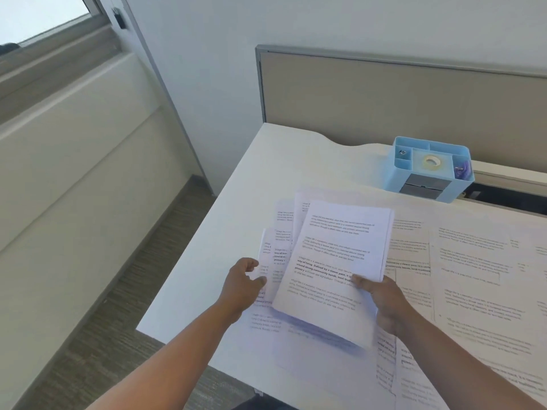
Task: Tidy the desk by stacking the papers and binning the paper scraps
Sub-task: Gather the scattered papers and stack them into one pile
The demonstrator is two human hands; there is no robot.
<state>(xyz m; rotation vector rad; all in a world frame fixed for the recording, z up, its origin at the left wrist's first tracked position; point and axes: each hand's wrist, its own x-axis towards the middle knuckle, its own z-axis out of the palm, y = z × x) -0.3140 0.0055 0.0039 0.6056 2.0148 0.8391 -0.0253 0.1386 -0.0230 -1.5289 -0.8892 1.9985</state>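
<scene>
The right hand (384,303) pinches a stack of printed papers (334,261) at its near right edge; the left hand (242,285), fingers loosely spread, touches loose sheets (273,253) beside it.

A single wide-angle view was taken from head height, angled forward and down over the near left corner of a white desk (236,184). The lens was held close enough that both forearms entered from the bottom edge, with the left hand (241,287) and right hand (384,303) near the centre of the frame. The partition panel (399,93) was seen straight ahead and the window (38,16) at upper left. No second view was given.
</scene>
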